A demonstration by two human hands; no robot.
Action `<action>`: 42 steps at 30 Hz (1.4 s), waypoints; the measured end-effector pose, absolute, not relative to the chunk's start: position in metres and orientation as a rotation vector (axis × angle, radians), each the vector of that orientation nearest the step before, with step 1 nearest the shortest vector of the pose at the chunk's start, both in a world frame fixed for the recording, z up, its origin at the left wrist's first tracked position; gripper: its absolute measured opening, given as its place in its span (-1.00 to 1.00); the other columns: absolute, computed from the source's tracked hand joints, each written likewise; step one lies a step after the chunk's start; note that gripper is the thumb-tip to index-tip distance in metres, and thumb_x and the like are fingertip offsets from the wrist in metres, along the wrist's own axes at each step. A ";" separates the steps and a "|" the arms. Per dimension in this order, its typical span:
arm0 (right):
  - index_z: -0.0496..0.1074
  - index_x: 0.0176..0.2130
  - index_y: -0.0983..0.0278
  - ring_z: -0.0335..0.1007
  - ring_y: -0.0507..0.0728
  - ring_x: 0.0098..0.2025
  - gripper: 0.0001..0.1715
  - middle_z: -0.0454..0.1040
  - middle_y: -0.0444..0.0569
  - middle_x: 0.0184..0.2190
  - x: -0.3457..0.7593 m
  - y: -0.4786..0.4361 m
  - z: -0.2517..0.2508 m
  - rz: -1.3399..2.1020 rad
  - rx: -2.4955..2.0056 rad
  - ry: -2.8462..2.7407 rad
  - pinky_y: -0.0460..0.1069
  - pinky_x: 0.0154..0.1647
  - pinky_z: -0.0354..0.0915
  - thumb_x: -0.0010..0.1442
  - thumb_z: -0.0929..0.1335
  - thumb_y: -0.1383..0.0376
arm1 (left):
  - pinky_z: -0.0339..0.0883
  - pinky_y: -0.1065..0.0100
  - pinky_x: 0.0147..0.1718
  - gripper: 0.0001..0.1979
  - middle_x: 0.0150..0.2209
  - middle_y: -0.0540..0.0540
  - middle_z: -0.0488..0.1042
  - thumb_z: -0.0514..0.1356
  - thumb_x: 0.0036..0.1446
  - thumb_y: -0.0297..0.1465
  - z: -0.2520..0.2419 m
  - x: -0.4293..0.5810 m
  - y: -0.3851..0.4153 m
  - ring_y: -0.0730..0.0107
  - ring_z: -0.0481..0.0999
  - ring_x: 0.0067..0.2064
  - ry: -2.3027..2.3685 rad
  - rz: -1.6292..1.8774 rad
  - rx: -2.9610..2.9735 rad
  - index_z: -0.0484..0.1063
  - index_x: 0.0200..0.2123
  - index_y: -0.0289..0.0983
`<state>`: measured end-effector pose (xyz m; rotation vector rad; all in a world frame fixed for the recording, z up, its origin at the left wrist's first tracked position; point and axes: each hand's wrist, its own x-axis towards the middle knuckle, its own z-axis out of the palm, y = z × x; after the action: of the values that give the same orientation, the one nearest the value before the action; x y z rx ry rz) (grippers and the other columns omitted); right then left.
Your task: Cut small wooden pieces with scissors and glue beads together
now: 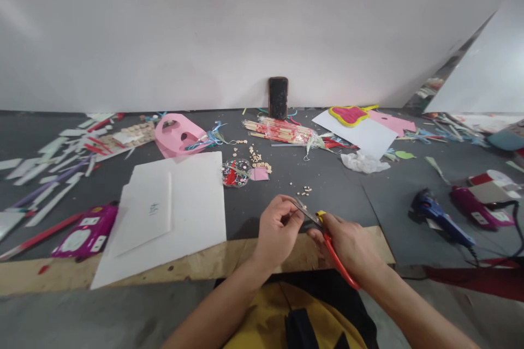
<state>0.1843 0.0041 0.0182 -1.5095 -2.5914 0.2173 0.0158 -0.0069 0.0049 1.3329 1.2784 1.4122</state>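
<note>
Grey tabletop under everything; over its near edge, right hand wrapped round red-handled scissors, left hand with fingers pinched together by the blade tips, any grip too small to tell. Judging by pose, short snips with left fingertips clear of the blades should work best. Containers: clear packet of red-and-pale sticks, smaller clear tray of mixed bead-like pieces; pale bits loose beyond the scissors.

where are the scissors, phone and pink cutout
Scissors point(339, 263), head view, on the red handle.
Phone point(278, 98), head view, on the dark screen.
Pink cutout point(174, 140), head view, on its surface beside a hole.
</note>
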 end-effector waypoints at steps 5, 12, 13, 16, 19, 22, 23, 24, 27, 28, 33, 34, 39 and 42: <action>0.26 -0.45 0.18 0.37 0.11 -0.58 -0.63 0.41 -0.09 -0.63 0.181 0.005 0.026 0.432 -1.656 -2.587 -0.07 -0.59 -0.03 0.28 0.15 0.07 | 0.29 0.44 -0.42 -0.85 -0.36 -0.08 0.38 0.13 0.11 -0.45 0.000 0.021 -0.004 0.42 0.42 -0.34 1.339 1.472 1.415 0.44 -0.48 -0.28; 0.26 -0.49 0.19 0.31 0.08 -0.63 -0.54 0.40 -0.10 -0.65 0.178 0.005 0.036 0.665 -1.716 -2.578 -0.07 -0.61 -0.04 0.30 0.09 0.03 | 0.30 0.43 -0.40 -0.84 -0.34 -0.09 0.39 0.11 0.16 -0.41 -0.001 0.018 0.000 0.40 0.41 -0.33 1.410 1.494 1.575 0.44 -0.44 -0.27; 0.27 -0.46 0.19 0.35 0.10 -0.59 -0.55 0.43 -0.09 -0.62 0.180 0.005 0.036 0.643 -1.702 -2.593 -0.07 -0.60 -0.01 0.30 0.10 0.02 | 0.29 0.43 -0.41 -0.84 -0.34 -0.09 0.39 0.11 0.16 -0.41 -0.002 0.017 0.000 0.41 0.41 -0.34 1.404 1.490 1.560 0.44 -0.44 -0.27; 0.29 -0.34 0.21 0.42 0.15 -0.47 -0.63 0.48 -0.03 -0.50 0.186 0.008 0.033 0.526 -1.634 -2.620 -0.06 -0.53 0.08 0.27 0.13 0.02 | 0.25 0.46 -0.46 -0.84 -0.31 -0.09 0.38 0.13 0.15 -0.40 -0.005 0.017 0.000 0.47 0.38 -0.39 1.357 1.453 1.443 0.42 -0.46 -0.29; 0.26 -0.32 0.21 0.40 0.16 -0.47 -0.66 0.46 -0.02 -0.47 0.190 0.010 0.029 0.391 -1.620 -2.622 -0.04 -0.51 0.12 0.22 0.19 0.01 | 0.20 0.49 -0.53 -0.89 -0.27 -0.08 0.38 0.14 0.15 -0.39 -0.006 0.017 -0.001 0.54 0.32 -0.47 1.290 1.405 1.272 0.41 -0.36 -0.30; 0.24 -0.29 0.22 0.40 0.18 -0.41 -0.67 0.45 0.00 -0.42 0.189 0.010 0.028 0.335 -1.586 -2.616 -0.02 -0.47 0.18 0.16 0.25 0.01 | 0.23 0.47 -0.47 -0.89 -0.23 -0.10 0.38 0.14 0.16 -0.39 -0.005 0.016 -0.003 0.48 0.36 -0.39 1.264 1.429 1.250 0.42 -0.35 -0.30; 0.24 -0.26 0.23 0.41 0.20 -0.36 -0.66 0.45 0.03 -0.38 0.189 0.009 0.028 0.325 -1.566 -2.612 -0.01 -0.43 0.21 0.14 0.26 0.01 | 0.26 0.45 -0.42 -0.88 -0.23 -0.11 0.39 0.13 0.17 -0.40 -0.004 0.015 -0.004 0.44 0.39 -0.33 1.261 1.446 1.278 0.44 -0.38 -0.30; 0.24 -0.25 0.23 0.41 0.22 -0.32 -0.65 0.45 0.06 -0.36 0.188 0.009 0.029 0.315 -1.549 -2.608 0.01 -0.39 0.24 0.13 0.27 0.02 | 0.28 0.43 -0.36 -0.86 -0.23 -0.12 0.39 0.13 0.17 -0.41 -0.003 0.015 -0.004 0.40 0.41 -0.27 1.257 1.461 1.308 0.45 -0.40 -0.29; 0.23 -0.25 0.25 0.39 0.27 -0.25 -0.64 0.43 0.13 -0.30 0.188 0.009 0.027 0.265 -1.503 -2.604 0.07 -0.29 0.27 0.11 0.28 0.03 | 0.31 0.37 -0.25 -0.86 -0.25 -0.13 0.41 0.15 0.16 -0.44 0.000 0.013 -0.006 0.33 0.43 -0.19 1.233 1.469 1.341 0.49 -0.40 -0.28; 0.23 -0.25 0.26 0.38 0.27 -0.25 -0.64 0.43 0.14 -0.29 0.188 0.009 0.026 0.245 -1.485 -2.604 0.08 -0.27 0.28 0.11 0.29 0.03 | 0.31 0.36 -0.23 -0.87 -0.25 -0.13 0.42 0.15 0.15 -0.45 0.000 0.013 -0.006 0.33 0.44 -0.18 1.228 1.468 1.341 0.49 -0.39 -0.28; 0.22 -0.24 0.27 0.37 0.28 -0.23 -0.61 0.42 0.14 -0.30 0.188 0.008 0.016 0.168 -1.403 -2.572 0.09 -0.26 0.28 0.17 0.25 -0.01 | 0.31 0.36 -0.26 -0.89 -0.27 -0.13 0.43 0.17 0.12 -0.49 0.000 0.014 -0.007 0.35 0.44 -0.23 1.189 1.440 1.360 0.51 -0.39 -0.30; 0.22 -0.25 0.27 0.37 0.26 -0.25 -0.62 0.43 0.12 -0.33 0.188 0.008 0.014 0.161 -1.399 -2.557 0.08 -0.28 0.27 0.21 0.22 0.00 | 0.30 0.37 -0.27 -0.90 -0.28 -0.12 0.43 0.17 0.11 -0.50 -0.001 0.014 -0.007 0.36 0.44 -0.23 1.180 1.439 1.361 0.50 -0.40 -0.30; 0.22 -0.36 0.22 0.36 0.17 -0.47 -0.58 0.40 -0.02 -0.53 0.188 0.007 0.010 0.148 -1.403 -2.532 -0.01 -0.47 0.16 0.31 0.07 0.00 | 0.28 0.41 -0.30 -0.88 -0.32 -0.10 0.43 0.18 0.11 -0.49 0.001 0.016 -0.008 0.37 0.43 -0.22 1.198 1.452 1.350 0.47 -0.46 -0.29; 0.25 -0.36 0.22 0.37 0.16 -0.51 -0.57 0.40 -0.05 -0.57 0.188 0.006 0.013 0.195 -1.480 -2.544 -0.03 -0.51 0.08 0.31 0.08 0.00 | 0.26 0.44 -0.36 -0.85 -0.31 -0.09 0.41 0.16 0.12 -0.50 0.002 0.019 -0.007 0.42 0.42 -0.28 1.257 1.407 1.347 0.45 -0.49 -0.30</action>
<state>0.1877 0.0062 0.0128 -1.4801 -2.5439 0.1950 0.0187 -0.0071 0.0021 1.3467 1.2569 1.4068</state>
